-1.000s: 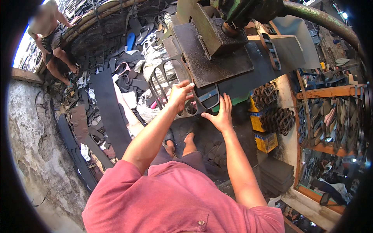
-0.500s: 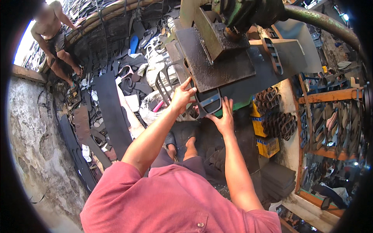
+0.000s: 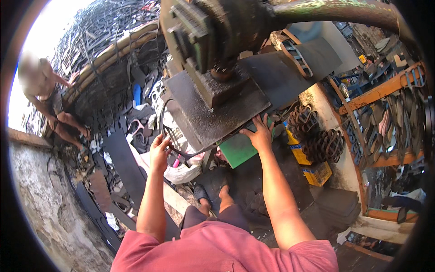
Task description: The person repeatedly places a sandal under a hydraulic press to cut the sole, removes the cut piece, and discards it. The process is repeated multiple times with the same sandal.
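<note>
My left hand (image 3: 159, 153) pinches a thin dark curved frame (image 3: 186, 156), which stands out beside the press's left edge. Part of that frame passes out of sight by the press plate, so its full shape cannot be told. My right hand (image 3: 259, 137) lies with fingers apart over the green board (image 3: 236, 150), its fingertips at the edge of the dark sheet (image 3: 272, 90). Above both hands sits the heavy metal press plate (image 3: 217, 113), covering part of the board and sheet.
The press head (image 3: 226, 41) and its thick arm (image 3: 340, 10) fill the top. A strapped sandal piece (image 3: 297, 58) lies on the sheet. Yellow boxes (image 3: 317, 173) with dark woven straps (image 3: 322, 146) stand right. Scraps cover the left floor; another person (image 3: 50, 95) sits far left.
My left hand has moved left and down, drawing the dark frame out from the press's front. The right hand has shifted slightly, and more of the green board shows.
</note>
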Demonstrator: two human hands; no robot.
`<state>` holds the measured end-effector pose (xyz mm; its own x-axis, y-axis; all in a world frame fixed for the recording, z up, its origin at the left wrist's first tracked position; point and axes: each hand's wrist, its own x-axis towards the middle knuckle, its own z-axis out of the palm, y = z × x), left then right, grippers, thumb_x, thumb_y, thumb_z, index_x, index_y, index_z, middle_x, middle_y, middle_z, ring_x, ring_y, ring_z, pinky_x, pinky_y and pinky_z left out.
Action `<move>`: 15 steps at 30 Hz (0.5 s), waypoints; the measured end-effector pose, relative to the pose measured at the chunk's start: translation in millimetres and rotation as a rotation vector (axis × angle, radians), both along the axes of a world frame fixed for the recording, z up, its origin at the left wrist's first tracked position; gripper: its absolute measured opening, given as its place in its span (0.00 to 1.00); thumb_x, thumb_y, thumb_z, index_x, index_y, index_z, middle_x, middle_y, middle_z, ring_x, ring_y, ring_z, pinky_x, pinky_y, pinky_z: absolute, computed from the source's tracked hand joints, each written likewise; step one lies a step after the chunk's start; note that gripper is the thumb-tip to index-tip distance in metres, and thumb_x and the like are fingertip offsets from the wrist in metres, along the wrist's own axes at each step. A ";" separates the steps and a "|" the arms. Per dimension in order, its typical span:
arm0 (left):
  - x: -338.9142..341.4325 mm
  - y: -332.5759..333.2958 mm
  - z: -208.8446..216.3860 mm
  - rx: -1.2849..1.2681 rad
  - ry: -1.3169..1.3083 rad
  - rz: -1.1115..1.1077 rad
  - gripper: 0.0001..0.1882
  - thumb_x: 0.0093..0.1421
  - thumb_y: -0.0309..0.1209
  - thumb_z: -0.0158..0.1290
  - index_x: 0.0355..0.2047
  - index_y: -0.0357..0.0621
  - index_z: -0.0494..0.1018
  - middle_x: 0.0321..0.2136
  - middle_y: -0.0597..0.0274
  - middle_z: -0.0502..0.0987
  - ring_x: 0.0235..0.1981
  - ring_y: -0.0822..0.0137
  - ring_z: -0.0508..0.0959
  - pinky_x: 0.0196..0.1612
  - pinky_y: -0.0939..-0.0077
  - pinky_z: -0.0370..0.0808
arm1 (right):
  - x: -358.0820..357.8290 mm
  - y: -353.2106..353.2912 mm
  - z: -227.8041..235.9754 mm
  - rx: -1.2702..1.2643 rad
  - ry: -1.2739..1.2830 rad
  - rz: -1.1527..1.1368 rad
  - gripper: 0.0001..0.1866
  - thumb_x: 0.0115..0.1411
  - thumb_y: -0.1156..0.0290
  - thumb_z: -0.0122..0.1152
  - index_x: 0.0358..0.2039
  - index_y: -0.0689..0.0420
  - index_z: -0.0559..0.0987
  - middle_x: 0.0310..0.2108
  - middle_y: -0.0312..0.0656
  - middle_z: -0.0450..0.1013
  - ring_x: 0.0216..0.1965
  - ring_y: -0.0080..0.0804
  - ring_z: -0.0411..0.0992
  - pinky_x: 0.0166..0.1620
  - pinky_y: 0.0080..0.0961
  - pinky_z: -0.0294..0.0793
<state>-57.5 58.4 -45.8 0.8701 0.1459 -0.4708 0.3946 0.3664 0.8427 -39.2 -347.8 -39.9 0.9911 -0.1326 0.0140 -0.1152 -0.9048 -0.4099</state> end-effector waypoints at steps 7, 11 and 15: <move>57.2 -39.3 68.4 0.715 -0.396 0.247 0.25 0.68 0.29 0.61 0.63 0.37 0.69 0.55 0.53 0.77 0.54 0.64 0.78 0.59 0.68 0.74 | 20.4 7.6 -9.2 -0.066 -0.045 0.006 0.42 0.58 0.36 0.65 0.65 0.52 0.76 0.69 0.47 0.68 0.78 0.49 0.47 0.76 0.64 0.37; 44.4 -173.6 308.0 0.217 -1.112 0.005 0.18 0.70 0.20 0.55 0.59 0.36 0.72 0.59 0.55 0.76 0.58 0.63 0.77 0.65 0.67 0.72 | 5.7 -50.7 155.2 0.009 0.213 0.024 0.29 0.66 0.41 0.61 0.46 0.57 0.87 0.50 0.52 0.81 0.62 0.53 0.73 0.72 0.58 0.54; 19.2 -227.8 480.2 0.843 -1.660 -0.022 0.12 0.70 0.28 0.56 0.51 0.38 0.76 0.45 0.58 0.79 0.46 0.65 0.80 0.53 0.69 0.77 | -38.5 -56.7 477.1 0.078 -1.081 -0.255 0.15 0.67 0.61 0.65 0.43 0.61 0.84 0.41 0.41 0.82 0.42 0.31 0.79 0.45 0.32 0.77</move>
<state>-38.4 -169.4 434.4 0.3110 -0.1567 0.9374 -0.9208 -0.2941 0.2563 -77.7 -404.5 437.2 0.4061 -0.3685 0.8362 0.1583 -0.8729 -0.4616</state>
